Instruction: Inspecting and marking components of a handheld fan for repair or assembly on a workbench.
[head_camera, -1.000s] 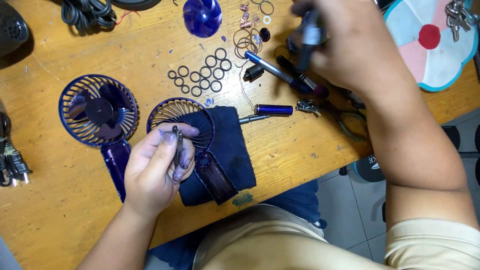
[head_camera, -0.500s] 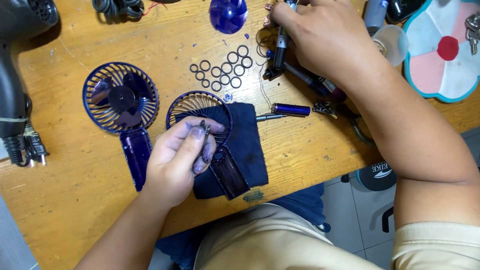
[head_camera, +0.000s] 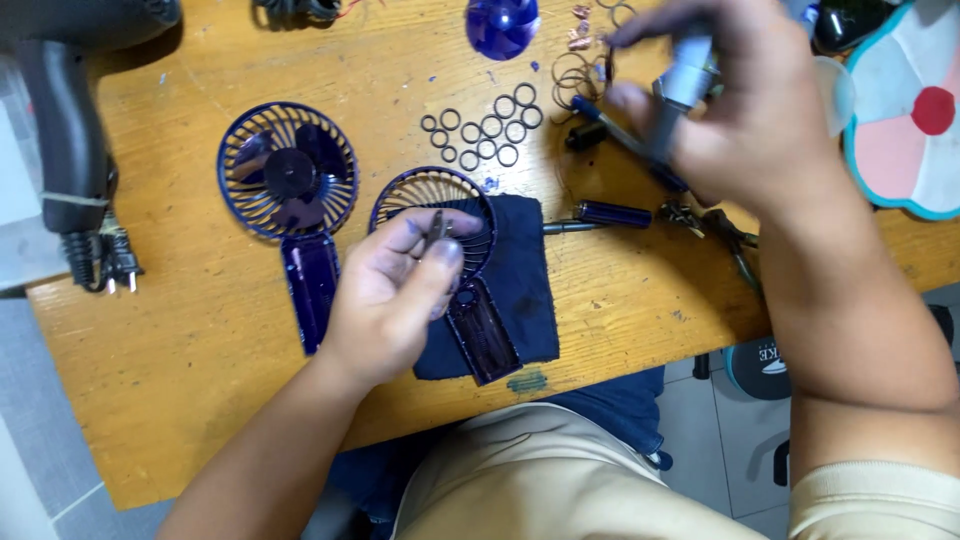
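Since prev frame right hand (head_camera: 745, 125) has lifted off the surface (head_camera: 190, 400) w/ a grey cylinder (head_camera: 685, 80) clamped in its grip, while, going L to R, left hand (head_camera: 400, 290) pinches a small dark part (head_camera: 438, 228) over the fan grille (head_camera: 440, 215) on the dark cloth (head_camera: 525, 300).

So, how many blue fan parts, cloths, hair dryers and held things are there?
Blue fan shells: 2
Blue fan blade: 1
Dark cloth: 1
Black hair dryer: 1
Thin piece, left hand: 1
Grey tool, right hand: 1
Total: 7
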